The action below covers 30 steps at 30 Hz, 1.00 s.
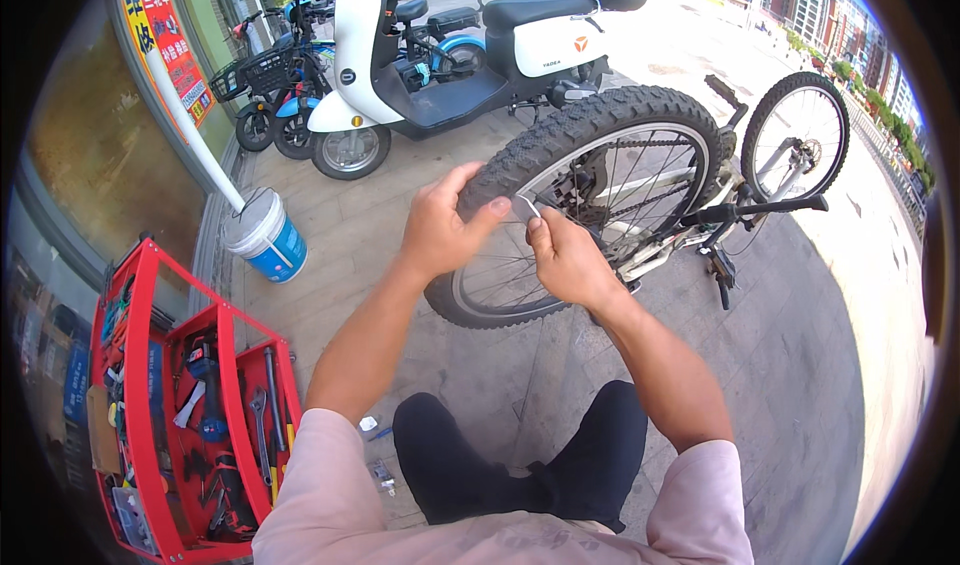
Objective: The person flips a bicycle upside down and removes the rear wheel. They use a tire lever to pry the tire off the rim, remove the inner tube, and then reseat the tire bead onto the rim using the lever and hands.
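Observation:
A bicycle stands upside down before me, its knobbly black tyre (590,117) raised toward my hands. My left hand (445,220) is wrapped over the near side of this tyre, with the thumb on the sidewall by the rim. Closed in a fist, my right hand (572,257) grips a slim silver tyre lever (530,205), most of it hidden by the fingers. The lever's visible end meets the edge between tyre and rim, close to my left thumb. Spokes, chain and rear gears show behind my right hand.
At the left stands a red tool cart (150,365) with wrenches and power tools. Beyond it is a white and blue bucket (268,240) holding a pole. A white scooter (450,75) is parked ahead. Small items (378,435) lie on the paving near my left knee.

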{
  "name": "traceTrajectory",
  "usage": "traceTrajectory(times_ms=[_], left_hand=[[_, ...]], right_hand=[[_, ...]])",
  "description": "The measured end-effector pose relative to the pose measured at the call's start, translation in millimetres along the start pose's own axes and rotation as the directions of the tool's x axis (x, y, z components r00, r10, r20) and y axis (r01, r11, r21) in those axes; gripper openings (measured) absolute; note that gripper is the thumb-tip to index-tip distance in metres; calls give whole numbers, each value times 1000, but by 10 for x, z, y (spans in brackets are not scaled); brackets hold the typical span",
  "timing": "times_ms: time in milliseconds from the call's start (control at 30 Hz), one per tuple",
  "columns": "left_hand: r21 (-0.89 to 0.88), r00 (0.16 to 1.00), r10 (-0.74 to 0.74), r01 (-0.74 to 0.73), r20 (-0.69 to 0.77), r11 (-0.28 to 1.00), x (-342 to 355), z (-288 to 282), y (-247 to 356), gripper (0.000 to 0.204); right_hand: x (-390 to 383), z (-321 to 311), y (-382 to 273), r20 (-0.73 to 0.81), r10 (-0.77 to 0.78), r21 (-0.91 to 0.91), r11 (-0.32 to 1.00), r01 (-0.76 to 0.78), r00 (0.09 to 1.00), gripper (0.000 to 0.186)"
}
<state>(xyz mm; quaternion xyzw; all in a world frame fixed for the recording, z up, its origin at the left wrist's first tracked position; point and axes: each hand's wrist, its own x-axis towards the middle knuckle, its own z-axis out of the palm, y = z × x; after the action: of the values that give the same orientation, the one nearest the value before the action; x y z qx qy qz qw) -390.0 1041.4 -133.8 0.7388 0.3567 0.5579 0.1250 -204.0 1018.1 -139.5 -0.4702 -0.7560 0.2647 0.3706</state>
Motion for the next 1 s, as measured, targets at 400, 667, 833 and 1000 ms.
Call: traceTrajectory(times_ms=[400, 667, 833, 1000], left_hand=[[-73, 984, -153, 160, 93, 984, -79, -8, -8, 48], [70, 990, -136, 133, 41, 989, 85, 5, 137, 48], [11, 984, -170, 169, 54, 986, 80, -16, 114, 43], [12, 985, -168, 168, 43, 986, 73, -57, 85, 43]], right_hand=[[177, -272, -295, 189, 86, -219, 975, -44, 978, 37], [441, -717, -915, 336, 269, -716, 696, 59, 903, 25], [405, -756, -1209, 286, 369, -955, 186, 231, 884, 14], [297, -806, -1465, 205, 361, -978, 41, 205, 910, 26]])
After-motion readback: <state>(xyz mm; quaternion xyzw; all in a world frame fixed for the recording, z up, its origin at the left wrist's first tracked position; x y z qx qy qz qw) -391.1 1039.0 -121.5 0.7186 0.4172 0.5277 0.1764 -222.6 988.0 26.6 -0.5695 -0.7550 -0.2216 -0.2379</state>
